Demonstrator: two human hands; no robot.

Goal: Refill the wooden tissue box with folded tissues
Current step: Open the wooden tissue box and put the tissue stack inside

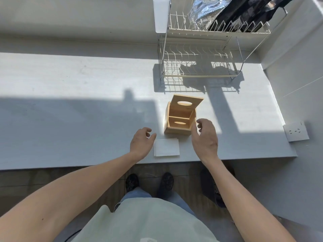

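Wooden tissue box (178, 125), lid up, beside right hand (205, 138) | folded tissues (167, 147) beside left hand (140, 142) | fingers loose, holding nothing

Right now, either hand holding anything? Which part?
Nothing held. Left hand hovers beside the folded tissues; right hand hovers by the wooden tissue box, fingers loosely curled.

The left hand (141, 143) covers the left edge of the folded tissues (167, 147). On the wire dish rack (199, 55), a foil bag (206, 11) and a black bag (244, 13) are cut off by the top edge. The desk (70, 102) runs past the left edge.
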